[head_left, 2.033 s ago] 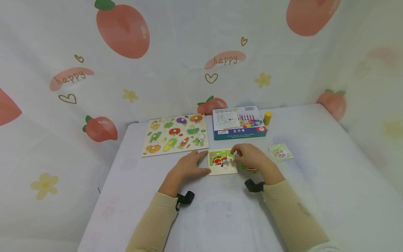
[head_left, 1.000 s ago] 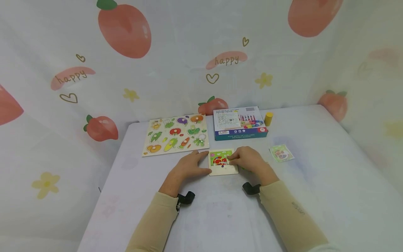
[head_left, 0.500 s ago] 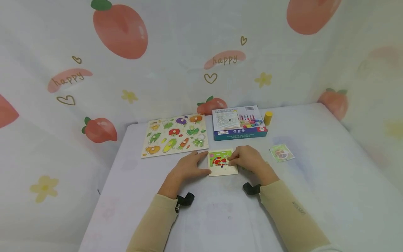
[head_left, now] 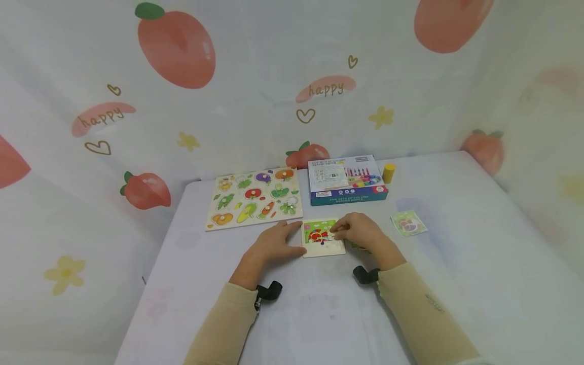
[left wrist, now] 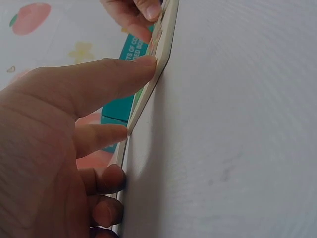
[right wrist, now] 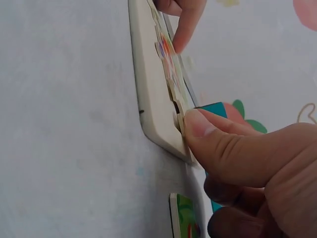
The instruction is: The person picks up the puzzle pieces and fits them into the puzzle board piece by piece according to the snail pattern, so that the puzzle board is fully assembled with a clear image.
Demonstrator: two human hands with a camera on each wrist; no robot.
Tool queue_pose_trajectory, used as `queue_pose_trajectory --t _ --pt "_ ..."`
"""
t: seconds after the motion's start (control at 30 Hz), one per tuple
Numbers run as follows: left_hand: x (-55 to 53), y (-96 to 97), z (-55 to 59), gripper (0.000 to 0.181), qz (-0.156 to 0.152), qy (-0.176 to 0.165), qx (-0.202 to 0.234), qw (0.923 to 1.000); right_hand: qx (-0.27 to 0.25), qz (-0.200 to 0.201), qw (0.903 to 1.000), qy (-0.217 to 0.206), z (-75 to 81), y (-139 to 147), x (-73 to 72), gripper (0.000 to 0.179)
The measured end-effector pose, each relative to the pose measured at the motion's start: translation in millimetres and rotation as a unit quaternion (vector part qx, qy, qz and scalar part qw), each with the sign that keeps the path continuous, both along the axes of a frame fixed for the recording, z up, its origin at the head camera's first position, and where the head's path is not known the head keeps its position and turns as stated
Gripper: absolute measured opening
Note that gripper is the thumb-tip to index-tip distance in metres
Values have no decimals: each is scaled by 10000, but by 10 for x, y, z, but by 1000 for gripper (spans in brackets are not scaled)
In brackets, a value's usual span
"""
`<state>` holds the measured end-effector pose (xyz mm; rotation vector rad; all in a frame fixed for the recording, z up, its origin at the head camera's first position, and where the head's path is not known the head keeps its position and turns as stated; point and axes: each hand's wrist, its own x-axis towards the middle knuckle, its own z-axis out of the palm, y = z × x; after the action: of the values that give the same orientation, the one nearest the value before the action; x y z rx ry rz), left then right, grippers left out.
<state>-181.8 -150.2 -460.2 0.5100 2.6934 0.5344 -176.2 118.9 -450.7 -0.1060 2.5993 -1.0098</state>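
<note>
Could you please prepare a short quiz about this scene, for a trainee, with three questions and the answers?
1. True or false: the right hand pinches a puzzle piece.
2. What colour is the cylinder beside the box? a) blue b) yellow c) red
3. Fill in: in the head view, the left hand touches the small puzzle board at its ____ side.

Key: 1. true; 2. b; 3. left.
</note>
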Motion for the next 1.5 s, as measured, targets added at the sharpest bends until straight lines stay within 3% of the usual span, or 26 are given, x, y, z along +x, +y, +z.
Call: queue_pose_trajectory --t 0.33,0.67,0.93,1.2,1.5 --pt "-46 7 20 83 -22 -13 -40 10000 148 -13 9997 196 9 2 -51 20" --pt "-12 -3 -22 84 89 -153 36 9998 22 -35 9997 -239 -32 18 -15 20" --pt "15 2 -4 83 110 -114 76 9998 368 367 9985 154 27 1 11 26" --pt "9 -15 11 83 87 -35 147 9998 815 655 9944 146 75 -51 15 27" --pt "-4 -10 7 83 16 -72 141 9999 553 726 9958 86 170 53 41 36"
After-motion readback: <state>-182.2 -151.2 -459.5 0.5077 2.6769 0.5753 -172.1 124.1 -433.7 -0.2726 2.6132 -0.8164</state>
